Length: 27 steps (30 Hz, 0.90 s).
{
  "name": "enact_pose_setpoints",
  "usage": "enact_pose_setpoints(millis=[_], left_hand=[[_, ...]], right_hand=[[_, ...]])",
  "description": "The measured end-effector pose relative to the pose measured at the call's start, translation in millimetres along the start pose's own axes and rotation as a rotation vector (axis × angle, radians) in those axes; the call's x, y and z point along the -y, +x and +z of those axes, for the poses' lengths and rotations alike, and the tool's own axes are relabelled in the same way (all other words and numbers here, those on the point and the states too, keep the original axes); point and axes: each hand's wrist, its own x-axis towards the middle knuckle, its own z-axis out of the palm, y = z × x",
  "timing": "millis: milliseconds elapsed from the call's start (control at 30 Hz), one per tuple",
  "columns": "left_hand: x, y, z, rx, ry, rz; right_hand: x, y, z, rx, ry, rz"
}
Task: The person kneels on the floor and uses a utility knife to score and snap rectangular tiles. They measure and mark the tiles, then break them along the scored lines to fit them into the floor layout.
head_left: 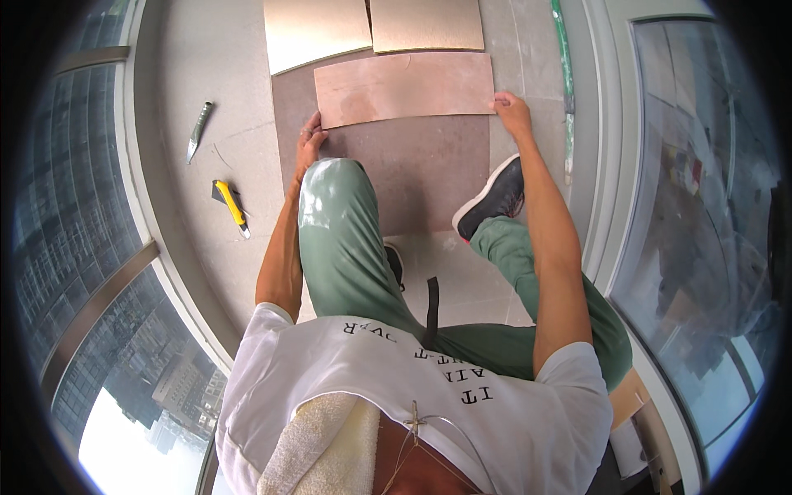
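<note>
A thin pinkish-brown rectangular sheet [404, 87] lies crosswise in front of me, over a larger dark brown board [412, 177] on the floor. My left hand [310, 142] is at its lower left corner, thumb and fingers closed around the edge. At the lower right corner my right hand [513, 114] pinches the edge between thumb and fingers. The sheet's far edge lies close to two lighter tan panels, a left one [318, 31] and a right one [426, 23], with a narrow dark gap between them.
On the tiled floor to my left lie a putty knife [199, 132] and a yellow-and-black utility knife [231, 206]. A green pole [563, 58] runs along the right wall. Windows stand on the left, a glass door on the right. My dark shoe [495, 198] rests beside the brown board.
</note>
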Motion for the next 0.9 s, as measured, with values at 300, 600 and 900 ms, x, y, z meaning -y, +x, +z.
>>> enact_pose_setpoints(millis=[300, 600, 900], left_hand=[[14.6, 8.9, -1.7, -0.025, 0.006, -0.004], [-10.7, -0.5, 3.0, -0.035, 0.073, -0.028], [-12.4, 25.6, -38.5, 0.008, 0.487, 0.134]], right_hand=[[-6.2, 6.0, 1.0, 0.024, 0.023, -0.002], [8.6, -2.2, -3.6, 0.005, -0.02, 0.018], [-24.1, 2.7, -18.9, 0.024, 0.044, 0.01]])
